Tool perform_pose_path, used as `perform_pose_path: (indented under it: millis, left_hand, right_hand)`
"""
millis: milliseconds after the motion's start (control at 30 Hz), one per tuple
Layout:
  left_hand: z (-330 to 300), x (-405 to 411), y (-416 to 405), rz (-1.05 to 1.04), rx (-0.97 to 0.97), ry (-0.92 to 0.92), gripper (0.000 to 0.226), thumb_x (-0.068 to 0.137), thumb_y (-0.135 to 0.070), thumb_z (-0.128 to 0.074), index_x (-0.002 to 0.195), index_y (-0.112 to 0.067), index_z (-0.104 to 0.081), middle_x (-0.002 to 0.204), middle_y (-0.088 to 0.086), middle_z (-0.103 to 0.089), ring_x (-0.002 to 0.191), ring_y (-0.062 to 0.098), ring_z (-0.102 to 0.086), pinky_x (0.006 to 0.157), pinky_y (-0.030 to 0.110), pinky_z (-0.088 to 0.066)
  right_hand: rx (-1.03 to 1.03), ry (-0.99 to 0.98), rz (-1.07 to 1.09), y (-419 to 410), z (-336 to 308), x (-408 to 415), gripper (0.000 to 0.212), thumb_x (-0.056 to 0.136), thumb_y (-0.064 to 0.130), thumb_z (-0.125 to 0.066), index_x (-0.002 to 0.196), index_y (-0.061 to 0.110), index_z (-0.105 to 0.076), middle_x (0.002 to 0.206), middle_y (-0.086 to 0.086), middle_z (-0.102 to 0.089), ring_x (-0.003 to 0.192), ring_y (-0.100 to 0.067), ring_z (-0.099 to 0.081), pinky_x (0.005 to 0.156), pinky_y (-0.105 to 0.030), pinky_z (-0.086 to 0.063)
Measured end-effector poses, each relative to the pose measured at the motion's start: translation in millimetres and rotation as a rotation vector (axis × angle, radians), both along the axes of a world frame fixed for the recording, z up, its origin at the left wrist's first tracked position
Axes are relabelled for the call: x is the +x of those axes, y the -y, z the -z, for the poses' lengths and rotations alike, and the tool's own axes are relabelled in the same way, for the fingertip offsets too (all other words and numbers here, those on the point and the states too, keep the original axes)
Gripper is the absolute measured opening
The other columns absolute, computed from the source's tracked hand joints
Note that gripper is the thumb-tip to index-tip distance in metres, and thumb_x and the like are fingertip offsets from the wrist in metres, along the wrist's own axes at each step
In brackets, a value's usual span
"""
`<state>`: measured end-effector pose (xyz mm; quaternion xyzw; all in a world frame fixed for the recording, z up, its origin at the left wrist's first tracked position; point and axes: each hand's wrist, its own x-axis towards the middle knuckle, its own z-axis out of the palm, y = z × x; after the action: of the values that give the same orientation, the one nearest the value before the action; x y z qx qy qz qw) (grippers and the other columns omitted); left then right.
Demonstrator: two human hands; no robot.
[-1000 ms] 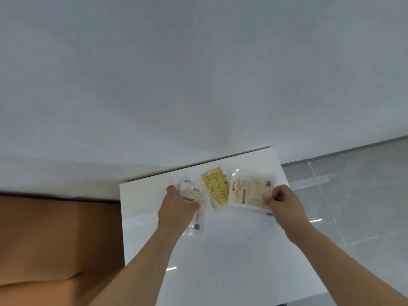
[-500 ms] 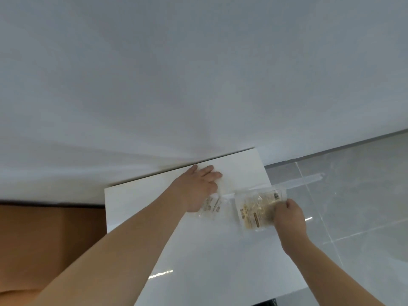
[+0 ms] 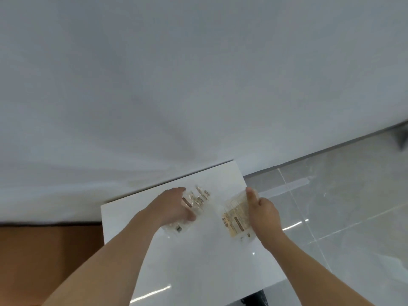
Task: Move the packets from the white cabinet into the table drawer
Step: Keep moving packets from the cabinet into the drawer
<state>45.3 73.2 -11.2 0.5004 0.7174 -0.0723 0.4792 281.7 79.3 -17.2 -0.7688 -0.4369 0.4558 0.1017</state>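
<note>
Two clear packets with tan contents are over the white cabinet top [image 3: 194,257]. My left hand [image 3: 171,206] grips a clear packet bundle [image 3: 198,198] near the cabinet's back edge; part of it sticks out under my palm. My right hand [image 3: 263,212] holds a larger packet [image 3: 235,219] with brown print by its right side, thumb up along its edge, near the cabinet's right edge. The yellow packet seen before is hidden. The table drawer is not in view.
A white wall [image 3: 198,85] fills the upper view behind the cabinet. Glossy grey floor tiles [image 3: 342,206] lie to the right. A brown wooden surface [image 3: 48,261] sits to the left, lower than the cabinet top.
My left hand went from lying flat over the packets to gripping them and drawing them back. My right hand turned its packet more upright and pulled it toward me.
</note>
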Motion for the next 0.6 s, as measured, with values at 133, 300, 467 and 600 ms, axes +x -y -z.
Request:
perform_pose_path:
  millis: [133, 300, 467, 600]
  left_hand:
    - [-99, 15, 4, -0.337, 0.137, 0.302, 0.031, 0.068, -0.025, -0.082, 0.095, -0.028, -0.067, 0.083, -0.015, -0.074, 0.078, 0.007, -0.07, 0.067, 0.026, -0.053]
    - [-239, 49, 23, -0.473, 0.211, 0.626, 0.035, 0.075, -0.022, -0.076, 0.11, -0.025, -0.069, 0.103, -0.003, -0.075, 0.095, 0.019, -0.072, 0.089, 0.043, -0.055]
    - [-316, 91, 35, -0.426, 0.164, 0.679, 0.028, 0.089, -0.006, -0.058, 0.114, -0.016, -0.066, 0.107, 0.008, -0.073, 0.097, 0.031, -0.07, 0.091, 0.053, -0.053]
    - [-352, 139, 38, -0.294, 0.182, 0.646, 0.027, 0.087, -0.004, -0.064, 0.111, -0.016, -0.066, 0.104, 0.004, -0.074, 0.092, 0.023, -0.072, 0.078, 0.037, -0.057]
  right_hand:
    - [0.005, -0.119, 0.001, -6, -107, 17, 0.044, 0.09, 0.056, -0.055, 0.078, 0.014, -0.056, 0.076, -0.005, -0.062, 0.066, -0.018, -0.059, 0.057, -0.029, -0.045]
    - [-0.002, -0.207, 0.064, 22, -246, 58, 0.033, 0.085, 0.042, -0.069, 0.088, 0.01, -0.068, 0.083, -0.009, -0.074, 0.074, -0.024, -0.072, 0.067, -0.037, -0.059]
    - [0.042, -0.339, 0.213, 65, -337, 98, 0.023, 0.088, 0.034, -0.069, 0.093, 0.011, -0.067, 0.083, -0.007, -0.075, 0.077, -0.025, -0.073, 0.078, -0.044, -0.059]
    - [0.098, -0.443, 0.341, 88, -381, 139, 0.026, 0.09, 0.037, -0.066, 0.099, 0.013, -0.063, 0.081, -0.006, -0.074, 0.072, -0.022, -0.072, 0.061, -0.033, -0.057]
